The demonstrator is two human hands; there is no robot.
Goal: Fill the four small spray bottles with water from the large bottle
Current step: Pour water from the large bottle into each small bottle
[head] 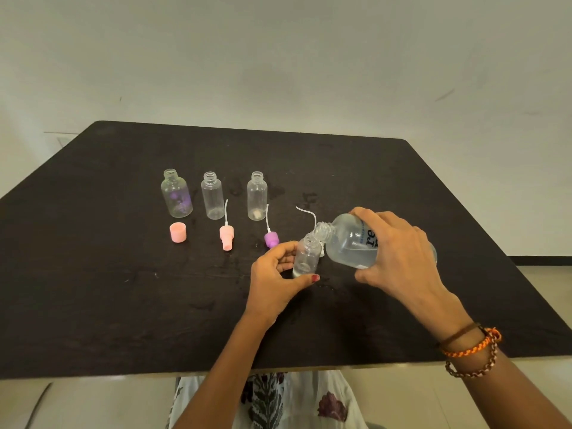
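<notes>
On the near right part of the dark table (123, 305), the left hand (275, 283) holds a small clear bottle (306, 257) upright, fingers curled round its far side and the thumb across its near side. The right hand (399, 252) grips the large bottle (349, 243) from above, fingers wrapped over its body, and tips it to the left so that its open mouth touches the open neck of the small bottle. Water lies in the lower side of the large bottle; a little shows at the bottom of the small one.

Farther back and to the left, three more small bottles stand in a row with their necks open: the left bottle (176, 195), the middle bottle (212, 196) and the right bottle (257, 196). Just in front of them lie a pink cap (178, 232), a pink spray top (226, 235) with its white tube and a purple spray top (271, 238) with its tube. Another thin white tube (306, 212) curves up behind the mouth of the large bottle. Woven bands (470, 345) circle the right wrist.
</notes>
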